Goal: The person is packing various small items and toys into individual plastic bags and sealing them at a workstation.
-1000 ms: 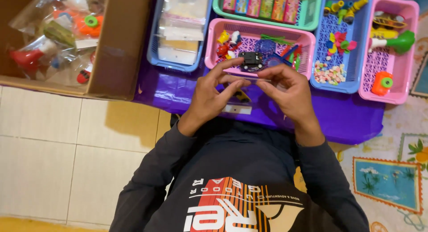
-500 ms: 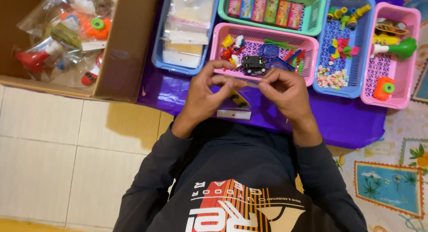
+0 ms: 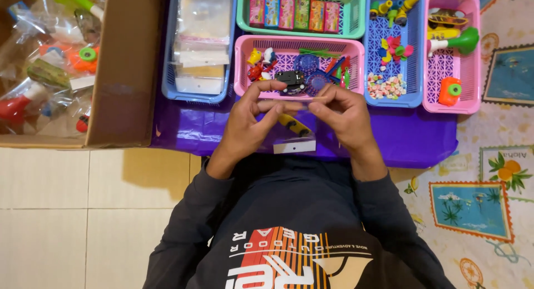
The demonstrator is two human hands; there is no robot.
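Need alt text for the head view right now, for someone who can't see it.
Both hands, left hand and right hand, pinch a clear plastic bag with a yellow toy inside, above a purple table. Behind sit coloured baskets of small toys, nearest a pink basket; a cardboard box stands left.

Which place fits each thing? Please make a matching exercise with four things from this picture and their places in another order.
Things:
1. black toy car
2. orange toy with green ring
3. stack of clear bags
4. clear bag with a yellow toy

Places:
A. in the blue basket next to the cardboard box
B. between the left hand and the right hand
C. in the middle pink basket
D. in the pink basket far right

Pairs: 1-C, 2-D, 3-A, 4-B
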